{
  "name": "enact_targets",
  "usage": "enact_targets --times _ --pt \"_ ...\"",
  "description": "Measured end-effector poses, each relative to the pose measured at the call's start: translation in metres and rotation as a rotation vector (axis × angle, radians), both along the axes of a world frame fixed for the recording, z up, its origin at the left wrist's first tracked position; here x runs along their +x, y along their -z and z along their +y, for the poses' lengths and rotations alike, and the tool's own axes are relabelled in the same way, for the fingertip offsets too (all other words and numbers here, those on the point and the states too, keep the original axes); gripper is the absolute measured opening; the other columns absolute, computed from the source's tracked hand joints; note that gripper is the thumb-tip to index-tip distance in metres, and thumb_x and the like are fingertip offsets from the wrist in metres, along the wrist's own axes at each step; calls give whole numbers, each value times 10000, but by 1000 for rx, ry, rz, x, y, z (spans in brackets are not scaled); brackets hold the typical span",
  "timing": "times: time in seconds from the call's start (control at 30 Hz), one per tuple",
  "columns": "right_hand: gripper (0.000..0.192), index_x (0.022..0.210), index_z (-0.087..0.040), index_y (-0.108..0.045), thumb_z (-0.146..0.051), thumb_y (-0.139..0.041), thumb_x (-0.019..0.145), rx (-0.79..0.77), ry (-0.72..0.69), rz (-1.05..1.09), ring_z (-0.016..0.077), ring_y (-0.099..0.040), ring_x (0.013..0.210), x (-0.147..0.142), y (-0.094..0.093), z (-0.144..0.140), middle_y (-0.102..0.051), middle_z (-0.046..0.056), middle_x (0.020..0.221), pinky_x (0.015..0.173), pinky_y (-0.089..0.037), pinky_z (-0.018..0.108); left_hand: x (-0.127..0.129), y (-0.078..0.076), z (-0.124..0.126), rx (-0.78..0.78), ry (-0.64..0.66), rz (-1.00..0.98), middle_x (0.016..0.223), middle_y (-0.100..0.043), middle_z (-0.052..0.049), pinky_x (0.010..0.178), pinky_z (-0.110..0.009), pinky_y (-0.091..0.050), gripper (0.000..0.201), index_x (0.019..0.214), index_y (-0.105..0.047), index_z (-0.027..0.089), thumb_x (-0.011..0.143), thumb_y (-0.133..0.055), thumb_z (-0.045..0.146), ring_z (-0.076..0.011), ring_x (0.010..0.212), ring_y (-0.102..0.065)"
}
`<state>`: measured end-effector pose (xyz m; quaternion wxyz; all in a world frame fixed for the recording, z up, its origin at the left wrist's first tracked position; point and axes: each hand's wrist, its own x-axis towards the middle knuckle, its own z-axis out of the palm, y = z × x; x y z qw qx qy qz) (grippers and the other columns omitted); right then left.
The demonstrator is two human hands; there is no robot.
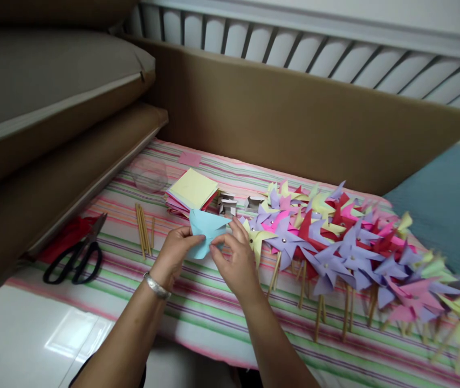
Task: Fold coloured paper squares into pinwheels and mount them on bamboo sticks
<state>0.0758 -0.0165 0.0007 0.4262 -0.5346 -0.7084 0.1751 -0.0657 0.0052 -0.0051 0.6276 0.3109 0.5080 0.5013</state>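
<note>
A light blue paper square [207, 223], cut and partly folded, is held up between both hands over the striped cloth. My left hand [177, 248], with a silver bracelet at the wrist, pinches its left side between thumb and fingers. At the right edge, my right hand [235, 253] has thumb and forefinger closed on a corner of the paper. Just behind the blue paper lies a stack of coloured paper squares [193, 188], pale yellow on top. Two small opened boxes [227, 205] sit beside the stack; their contents are too small to make out.
Many finished paper pinwheels [335, 242] on sticks cover the right side. On the left lie black-handled scissors [78, 256], red material [66, 237] and several thin sticks [143, 230]. Large cushions [60, 81] rise at the left, and a brown board [294, 113] stands behind.
</note>
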Motion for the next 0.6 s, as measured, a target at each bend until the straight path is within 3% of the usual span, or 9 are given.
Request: enact_targets --times 0.6 --pt "50 699 -241 -654 -220 -630 738 -69 62 142 282 -330 1295 1 7 6 -535 72 1263 1016 -318 504 3 -1 -4 22 133 -21 553 -625 -6 514 -210 -336 185 640 -708 116 530 -759 256 -88 488 -487"
